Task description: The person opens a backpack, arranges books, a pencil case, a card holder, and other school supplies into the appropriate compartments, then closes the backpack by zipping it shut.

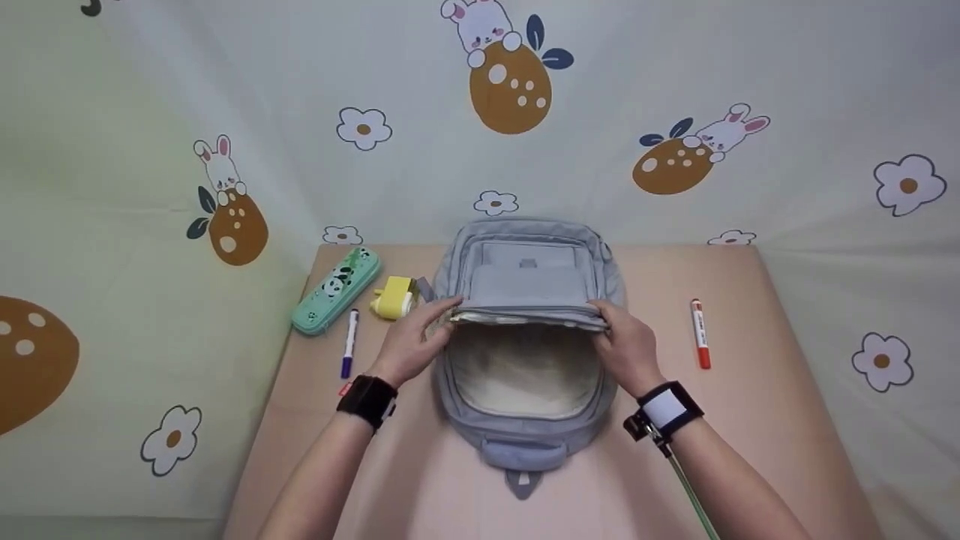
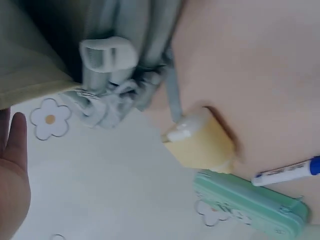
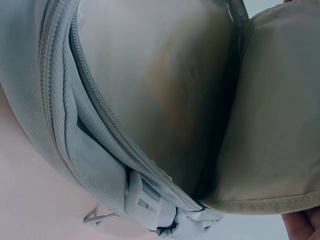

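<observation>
A grey-blue backpack (image 1: pixel 521 427) lies on the table with its main compartment unzipped and its pale lining (image 3: pixel 145 85) exposed. Its front flap (image 1: pixel 529 285) is folded back toward the wall. At the flap's left edge, my left hand (image 1: pixel 409 346) grips the fabric between thumb and fingers. My right hand (image 1: pixel 630 349) holds the opposite edge the same way. In the right wrist view the zipper teeth (image 3: pixel 107 112) curve along the opening, and fingertips (image 3: pixel 300 225) show at the flap's border. The left wrist view catches a side strap buckle (image 2: pixel 110 54) near the flap.
Left of the backpack are a green panda-print pencil case (image 1: pixel 337 291), a yellow-and-white blocky object (image 1: pixel 396 298) and a blue-capped marker (image 1: pixel 350 343). A red-capped marker (image 1: pixel 700 334) lies to the right on the pinkish table (image 1: pixel 750 450). Patterned cloth hangs behind and at the sides.
</observation>
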`<act>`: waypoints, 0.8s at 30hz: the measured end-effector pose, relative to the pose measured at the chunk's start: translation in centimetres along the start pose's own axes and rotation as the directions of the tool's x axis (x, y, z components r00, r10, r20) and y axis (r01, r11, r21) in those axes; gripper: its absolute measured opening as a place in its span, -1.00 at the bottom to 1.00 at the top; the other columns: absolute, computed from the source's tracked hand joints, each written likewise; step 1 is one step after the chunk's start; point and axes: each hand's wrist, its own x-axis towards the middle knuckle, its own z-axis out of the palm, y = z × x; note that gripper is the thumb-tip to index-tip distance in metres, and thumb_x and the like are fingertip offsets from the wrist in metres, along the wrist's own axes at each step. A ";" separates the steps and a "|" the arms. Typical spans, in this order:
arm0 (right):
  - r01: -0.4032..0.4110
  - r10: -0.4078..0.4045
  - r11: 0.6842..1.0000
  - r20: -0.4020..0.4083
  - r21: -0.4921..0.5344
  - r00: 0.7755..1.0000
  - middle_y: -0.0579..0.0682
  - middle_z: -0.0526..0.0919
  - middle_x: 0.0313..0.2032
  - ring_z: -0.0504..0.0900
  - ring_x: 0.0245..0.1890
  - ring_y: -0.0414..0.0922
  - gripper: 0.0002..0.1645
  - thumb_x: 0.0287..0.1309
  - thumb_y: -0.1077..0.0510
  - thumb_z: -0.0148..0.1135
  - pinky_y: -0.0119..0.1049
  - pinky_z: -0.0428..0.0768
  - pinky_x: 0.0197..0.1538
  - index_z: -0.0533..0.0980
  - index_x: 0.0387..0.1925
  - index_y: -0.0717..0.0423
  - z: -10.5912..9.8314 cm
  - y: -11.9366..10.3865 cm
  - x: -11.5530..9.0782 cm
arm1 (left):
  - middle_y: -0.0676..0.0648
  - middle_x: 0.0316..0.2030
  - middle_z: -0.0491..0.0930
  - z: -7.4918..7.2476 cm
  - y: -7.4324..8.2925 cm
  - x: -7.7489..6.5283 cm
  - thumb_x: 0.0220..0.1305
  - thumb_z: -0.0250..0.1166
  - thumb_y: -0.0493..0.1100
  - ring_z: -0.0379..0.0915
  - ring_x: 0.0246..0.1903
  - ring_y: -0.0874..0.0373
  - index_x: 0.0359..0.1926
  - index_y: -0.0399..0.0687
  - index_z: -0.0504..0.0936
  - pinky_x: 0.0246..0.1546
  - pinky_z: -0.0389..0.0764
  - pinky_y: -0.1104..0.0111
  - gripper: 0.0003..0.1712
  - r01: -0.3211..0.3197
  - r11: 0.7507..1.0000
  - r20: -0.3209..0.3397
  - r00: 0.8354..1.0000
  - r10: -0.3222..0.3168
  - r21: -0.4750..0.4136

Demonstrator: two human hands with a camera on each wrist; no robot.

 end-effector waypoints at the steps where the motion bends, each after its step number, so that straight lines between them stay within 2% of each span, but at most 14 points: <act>1: -0.004 0.004 1.000 -0.003 0.000 1.000 0.10 0.77 -0.08 0.76 -0.20 0.13 -0.68 0.22 0.28 0.34 0.09 0.63 -0.25 0.65 0.02 0.08 -0.1 0.0 0.0 | -0.03 0.33 0.51 -0.1 -0.5 0.0 0.42 0.17 -0.09 0.40 0.33 0.01 0.40 0.12 0.51 0.32 0.39 0.06 -0.45 0.032 0.999 -0.014 0.999 -0.032 0.013; 4: -0.012 0.012 1.000 -0.005 -0.004 1.000 0.11 0.76 -0.07 0.75 -0.18 0.14 -0.67 0.21 0.29 0.35 0.09 0.63 -0.23 0.65 0.03 0.10 -0.2 0.2 -0.2 | -0.10 0.34 0.50 -0.4 -2.2 0.5 0.42 0.17 -0.11 0.42 0.31 -0.06 0.43 0.03 0.47 0.29 0.42 0.04 -0.43 0.127 0.988 -0.069 0.990 -0.121 0.088; 8: -0.014 0.014 1.000 0.003 -0.013 1.000 0.10 0.76 -0.04 0.75 -0.16 0.12 -0.66 0.21 0.28 0.35 0.06 0.64 -0.23 0.64 0.04 0.11 -0.3 0.2 -0.3 | -0.23 0.32 0.49 -0.7 -4.5 1.4 0.43 0.22 -0.13 0.43 0.29 -0.16 0.45 -0.14 0.40 0.26 0.43 -0.01 -0.38 0.229 0.952 -0.125 0.970 -0.207 0.205; 14: -0.013 0.013 1.000 0.010 -0.012 1.000 0.09 0.76 -0.06 0.76 -0.18 0.09 -0.65 0.20 0.27 0.37 0.02 0.64 -0.26 0.64 0.04 0.08 -0.2 0.2 -0.5 | -0.37 0.36 0.38 -0.7 -7.5 2.6 0.40 0.29 -0.07 0.32 0.34 -0.24 0.50 -0.33 0.22 0.34 0.32 -0.06 -0.20 0.394 0.883 -0.109 0.919 -0.378 0.255; 20: -0.022 0.022 1.000 0.020 0.007 1.000 0.08 0.77 -0.06 0.76 -0.14 0.08 -0.62 0.13 0.31 0.38 0.02 0.65 -0.21 0.65 0.02 0.07 0.4 -0.1 -0.5 | -0.41 0.25 0.44 -0.2 -10.2 3.4 0.37 0.32 -0.04 0.41 0.21 -0.25 0.43 -0.41 0.26 0.27 0.38 -0.06 -0.21 0.468 0.823 -0.135 0.883 -0.450 0.322; 24: -0.030 0.030 0.999 0.028 0.013 0.999 0.03 0.77 -0.07 0.76 -0.14 0.04 -0.65 0.12 0.31 0.37 -0.01 0.65 -0.20 0.65 -0.03 0.05 0.4 -0.1 -0.4 | -0.49 0.31 0.33 0.5 -11.3 4.2 0.35 0.34 -0.01 0.31 0.28 -0.35 0.44 -0.49 0.19 0.34 0.28 -0.09 -0.12 0.497 0.796 -0.155 0.867 -0.474 0.347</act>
